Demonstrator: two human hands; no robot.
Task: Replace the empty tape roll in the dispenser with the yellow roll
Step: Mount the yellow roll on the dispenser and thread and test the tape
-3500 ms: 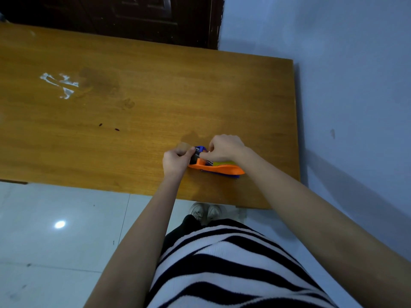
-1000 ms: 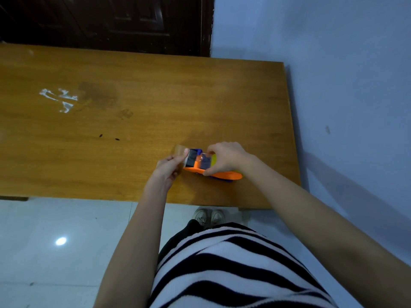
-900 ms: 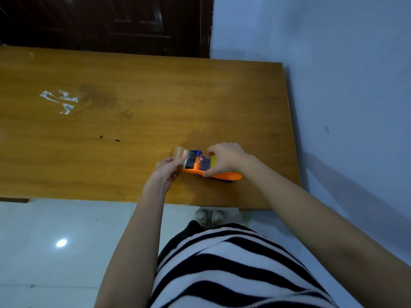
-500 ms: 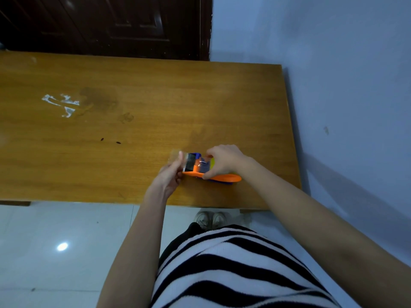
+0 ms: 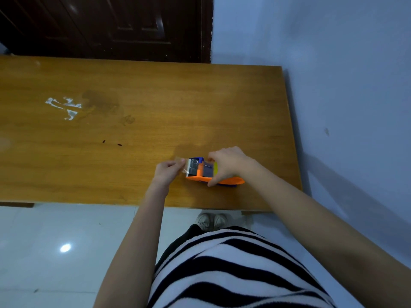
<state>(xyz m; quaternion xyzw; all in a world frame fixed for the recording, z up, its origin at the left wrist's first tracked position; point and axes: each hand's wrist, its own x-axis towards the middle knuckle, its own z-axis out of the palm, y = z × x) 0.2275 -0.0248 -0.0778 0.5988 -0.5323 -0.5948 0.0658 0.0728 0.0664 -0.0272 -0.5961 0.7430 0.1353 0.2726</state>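
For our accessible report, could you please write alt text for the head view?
A person's right hand grips an orange tape dispenser on a wooden table, while the left hand pinches the clear tape end pulled out from its front. A yellow roll shows inside the dispenser; a striped top and pale floor fill the foreground.

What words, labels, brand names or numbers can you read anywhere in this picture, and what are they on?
None can be read.
The orange tape dispenser shows no legible print or brand.
The yellow roll shows only a plain sliver.
The white marks on the table are smears, not letters.
The door and the wall bear no signs.
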